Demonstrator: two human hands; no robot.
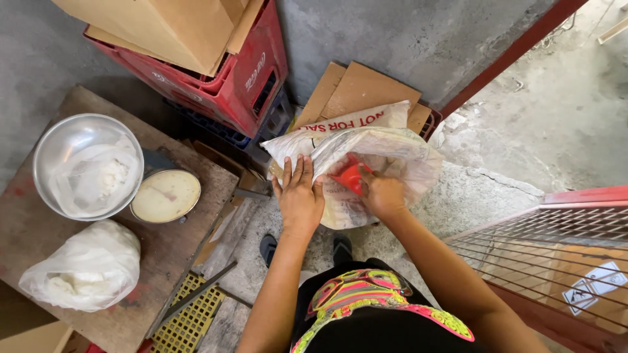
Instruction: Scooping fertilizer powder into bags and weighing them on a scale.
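Flour-like white powder is sitting in a tied plastic bag (82,268) at about eight o'clock on the wooden table (176,248), and I am seeing more of it in the lined steel bowl (87,165) at ten o'clock, beside a round weighing scale (165,195). Red crates (226,82) are stacking up at twelve o'clock. Moving right, my left hand (299,195) is lying flat, fingers spread and released, pressing the rim of the big white sack (373,163) at centre. My right hand (383,193) is reaching inside the sack's mouth at one o'clock, fingers clenched around a red scoop (351,175). I judge it best to be keeping the rim pinned wide so the scoop is lifting out level without spilling. Both forearms are angling forward and inward, wrists bent down.
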